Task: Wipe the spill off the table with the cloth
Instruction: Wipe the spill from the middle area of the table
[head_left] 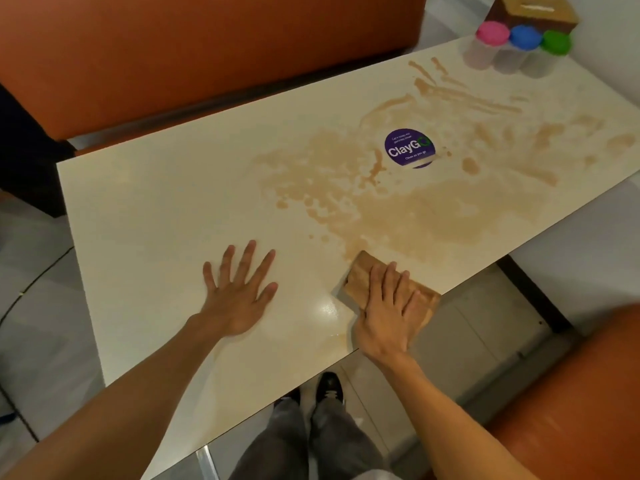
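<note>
Left hand point(239, 296) splayed flat on bench point(138, 209), right hand point(388, 317) straight-fingered, pressing folded cloth point(360, 280), brown spill point(398, 216) spread just beyond

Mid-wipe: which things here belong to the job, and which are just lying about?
Job: cloth, spill, table, right hand pressing the cloth, left hand flat on the table.
Lying about: three lidded jars, slotted box, round sticker, orange seats.

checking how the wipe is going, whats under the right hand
Under the right hand lies the folded brown cloth, pressed flat on the table at the near edge of the spill. Whether any liquid sits beneath the cloth cannot be seen, because the cloth covers it.
</note>
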